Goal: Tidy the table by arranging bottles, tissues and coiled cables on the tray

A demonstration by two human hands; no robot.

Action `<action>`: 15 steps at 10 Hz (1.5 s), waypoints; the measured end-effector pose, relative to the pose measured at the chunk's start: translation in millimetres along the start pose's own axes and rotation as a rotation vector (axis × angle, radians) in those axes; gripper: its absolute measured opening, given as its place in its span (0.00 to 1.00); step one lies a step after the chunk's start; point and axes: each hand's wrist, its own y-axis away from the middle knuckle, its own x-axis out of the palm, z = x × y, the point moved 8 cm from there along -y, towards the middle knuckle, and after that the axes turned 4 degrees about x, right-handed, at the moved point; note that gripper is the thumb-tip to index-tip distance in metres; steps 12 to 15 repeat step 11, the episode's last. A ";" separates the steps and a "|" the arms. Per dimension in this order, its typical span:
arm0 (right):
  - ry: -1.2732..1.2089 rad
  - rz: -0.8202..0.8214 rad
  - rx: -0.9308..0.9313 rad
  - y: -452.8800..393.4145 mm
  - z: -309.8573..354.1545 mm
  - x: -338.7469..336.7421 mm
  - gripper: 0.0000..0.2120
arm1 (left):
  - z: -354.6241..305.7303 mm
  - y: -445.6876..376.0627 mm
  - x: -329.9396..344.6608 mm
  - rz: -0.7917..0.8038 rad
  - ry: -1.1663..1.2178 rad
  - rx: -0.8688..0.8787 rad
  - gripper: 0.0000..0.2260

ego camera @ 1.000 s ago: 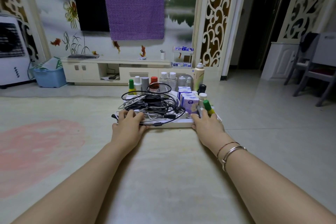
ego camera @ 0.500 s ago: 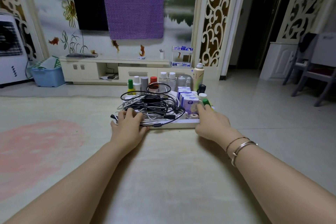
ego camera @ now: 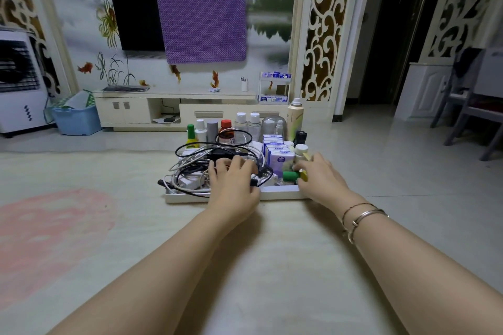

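Note:
A white tray (ego camera: 280, 195) sits on the pale table. A tangle of black and white cables (ego camera: 194, 170) fills its left half. My left hand (ego camera: 234, 185) lies on the right part of that tangle, fingers curled down into the cables. Purple-and-white tissue packs (ego camera: 280, 155) stand in the middle. My right hand (ego camera: 322, 181) grips a small green-capped bottle (ego camera: 290, 176) that lies sideways at the tray's front right corner. A row of upright bottles (ego camera: 241, 123) lines the far side, with a tall cream spray bottle (ego camera: 295, 117) at the right end.
The table's far edge runs just behind the tray, its right edge close to my right arm. Beyond lie a tiled floor, a low TV cabinet (ego camera: 174, 106), a blue basket (ego camera: 76, 119) and chairs (ego camera: 468, 106) at the right.
My left hand has slid right along the tray onto the middle of the cables. The green-capped bottle has tipped from upright to lying sideways in my right hand.

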 end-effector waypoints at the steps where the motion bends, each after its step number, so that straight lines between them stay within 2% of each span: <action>1: 0.053 0.024 -0.051 -8.0 0.9 -1.7 0.12 | -8.7 -6.3 6.9 -0.008 0.025 0.020 0.12; 2: 0.019 -0.101 -0.054 -10.1 -4.7 -18.3 0.08 | -16.8 -8.9 12.9 -0.012 0.048 0.028 0.12; 3: -0.016 -0.159 0.038 -6.8 -24.8 -30.2 0.09 | -27.9 -10.4 21.1 0.014 0.058 0.034 0.13; 4: 0.011 -0.127 0.051 -4.4 -34.9 -28.1 0.10 | -39.2 -12.0 30.3 0.048 0.062 0.047 0.14; 6: -0.072 -0.128 0.096 -5.1 -40.6 -25.1 0.13 | -50.4 -16.3 43.0 0.109 0.048 0.061 0.15; 7: -0.114 -0.078 0.137 -4.2 -46.0 -19.0 0.15 | -51.3 -17.2 45.1 0.125 0.035 0.058 0.15; 9: -0.134 -0.071 0.186 3.0 -51.0 -24.4 0.22 | -52.7 -15.6 46.5 0.171 0.045 0.031 0.16; 11: -0.153 -0.053 0.241 8.5 -47.1 -28.0 0.23 | -66.2 -17.8 60.8 0.271 0.112 -0.002 0.19; 15: -0.153 -0.053 0.241 8.5 -47.1 -28.0 0.23 | -66.2 -17.8 60.8 0.271 0.112 -0.002 0.19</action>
